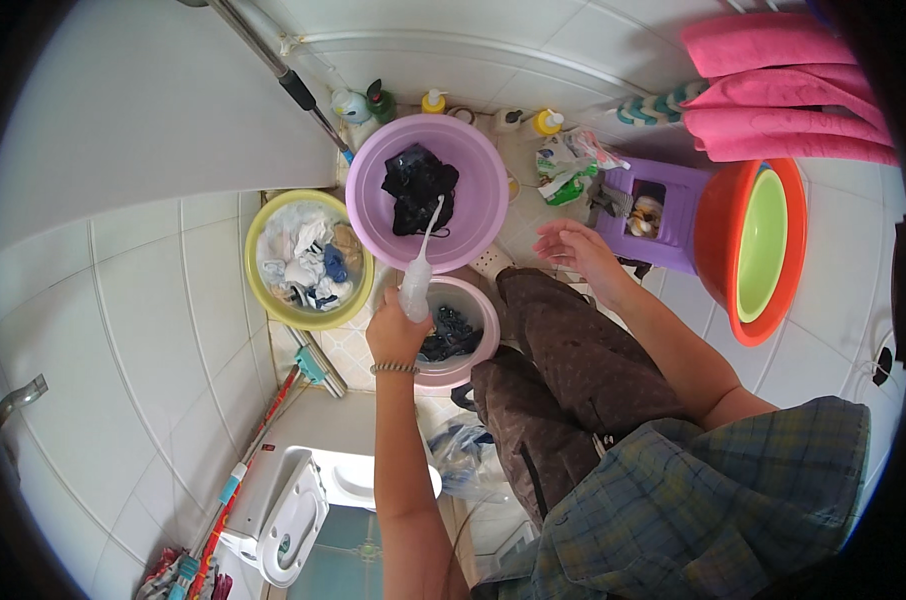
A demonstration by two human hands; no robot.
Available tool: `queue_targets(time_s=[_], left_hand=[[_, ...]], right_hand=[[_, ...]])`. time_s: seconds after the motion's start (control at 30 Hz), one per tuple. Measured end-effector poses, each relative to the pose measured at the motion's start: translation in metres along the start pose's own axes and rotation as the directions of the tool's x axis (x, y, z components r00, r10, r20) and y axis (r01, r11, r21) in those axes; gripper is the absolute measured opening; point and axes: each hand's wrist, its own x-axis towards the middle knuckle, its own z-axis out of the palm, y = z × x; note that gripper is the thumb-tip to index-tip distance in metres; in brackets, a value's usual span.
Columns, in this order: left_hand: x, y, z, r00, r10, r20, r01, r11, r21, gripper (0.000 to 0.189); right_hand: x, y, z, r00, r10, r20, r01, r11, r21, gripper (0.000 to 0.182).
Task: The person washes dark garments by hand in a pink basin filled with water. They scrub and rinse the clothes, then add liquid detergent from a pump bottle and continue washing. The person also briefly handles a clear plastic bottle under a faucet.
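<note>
My left hand (399,330), with a beaded bracelet at the wrist, grips a translucent shower head (415,289) over the lower rim of a purple basin (428,259). A stream of water seems to run from it towards dark wet clothing (415,184) in the basin. My right hand (569,251) hangs to the right of that basin, fingers apart and slightly curled, holding nothing. Below my left hand a pink basin (490,315) holds dark clothes (453,334) in water. A yellow-green basin (258,300) to the left holds white, blue and tan laundry (314,259).
Pump bottles (434,101) line the far wall. A plastic package (569,165) and a purple stool (614,225) stand at right, beside nested red and green basins (787,255). Pink towels (783,90) hang above. A toilet (295,525) and mops (224,502) are at lower left.
</note>
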Motion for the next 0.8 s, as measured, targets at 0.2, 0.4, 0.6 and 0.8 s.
queue_targets(time_s=[0.2, 0.4, 0.6, 0.8], left_hand=[[-0.018, -0.015, 0.003, 0.978, 0.062, -0.2, -0.093, 0.984, -0.151, 0.058], [-0.033, -0.03, 0.01, 0.939, 0.053, -0.341, -0.164, 0.938, -0.306, 0.062], [-0.071, -0.069, 0.044, 0.846, -0.241, -0.476, -0.078, 0.827, -0.557, 0.053], [-0.156, -0.198, 0.169, 0.507, -0.66, -0.554, 0.096, 0.682, -0.725, 0.051]], right_hand=[[0.002, 0.008, 0.014, 0.999, 0.007, 0.039, -0.006, 1.0, -0.026, 0.029], [0.007, 0.021, 0.039, 0.996, 0.029, 0.086, -0.02, 0.995, -0.102, 0.03], [0.025, 0.056, 0.064, 0.985, 0.09, 0.148, -0.058, 0.978, -0.203, 0.029], [0.076, 0.146, 0.089, 0.962, 0.192, 0.196, -0.074, 0.869, -0.49, 0.029]])
